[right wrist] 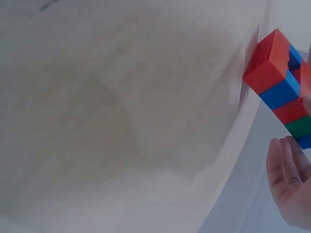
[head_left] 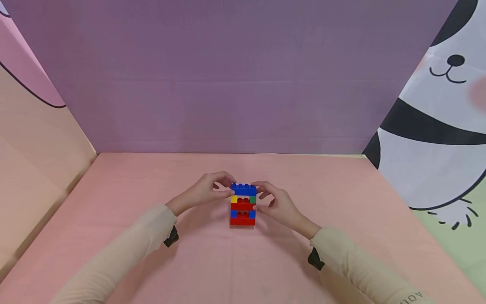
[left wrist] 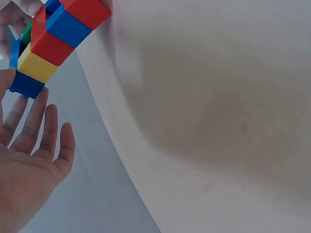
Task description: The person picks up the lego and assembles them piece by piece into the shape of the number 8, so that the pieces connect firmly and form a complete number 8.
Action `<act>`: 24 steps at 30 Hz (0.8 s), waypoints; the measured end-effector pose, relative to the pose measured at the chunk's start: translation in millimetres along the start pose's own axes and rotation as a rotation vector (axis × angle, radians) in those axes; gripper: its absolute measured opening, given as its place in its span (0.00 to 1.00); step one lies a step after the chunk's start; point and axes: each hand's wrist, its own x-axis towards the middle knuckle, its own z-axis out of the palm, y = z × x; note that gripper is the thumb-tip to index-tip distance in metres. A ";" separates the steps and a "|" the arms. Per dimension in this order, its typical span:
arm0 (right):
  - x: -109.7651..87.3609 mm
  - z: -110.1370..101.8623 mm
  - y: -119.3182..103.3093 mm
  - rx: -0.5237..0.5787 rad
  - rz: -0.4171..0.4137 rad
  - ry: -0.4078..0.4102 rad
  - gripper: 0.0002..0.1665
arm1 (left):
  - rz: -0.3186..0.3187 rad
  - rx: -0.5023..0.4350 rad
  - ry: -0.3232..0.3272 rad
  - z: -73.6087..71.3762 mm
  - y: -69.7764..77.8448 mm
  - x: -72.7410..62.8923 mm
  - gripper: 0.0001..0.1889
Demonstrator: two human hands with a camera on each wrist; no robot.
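A tower of toy building bricks stands upright in the head view. Its base is a red brick [head_left: 243,221], with two small blue bricks [head_left: 233,214] on its ends. Above lie a middle red brick [head_left: 240,207], then a yellow brick [head_left: 233,199] at left and a green brick [head_left: 252,199] at right. A long blue brick [head_left: 244,191] spans the top. My left hand [head_left: 205,189] pinches this top brick's left end between thumb and fingers. With its thumb on the middle red brick and fingertips at the top brick's right end, my right hand [head_left: 280,204] holds the tower.
The tower stands on a pink-covered table [head_left: 197,261]. A purple panel [head_left: 228,84] rises behind it. Printed side panels flank the table, the right panel [head_left: 436,126] showing a panda. Black straps [head_left: 171,237] hang below both sleeves.
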 end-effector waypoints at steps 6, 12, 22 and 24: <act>3.2 -0.5 -0.9 0.009 0.018 -0.009 0.34 | -0.017 -0.009 0.003 2.4 -4.3 1.1 0.20; 6.9 0.6 2.0 0.012 0.055 -0.023 0.34 | -0.026 0.014 -0.009 4.4 -6.4 -3.2 0.24; 14.2 0.4 3.2 0.014 0.084 -0.045 0.33 | -0.020 0.002 0.007 7.9 -4.0 -12.4 0.33; 15.1 0.2 3.7 0.019 0.085 -0.050 0.33 | -0.025 0.002 0.010 9.1 -2.9 -14.1 0.34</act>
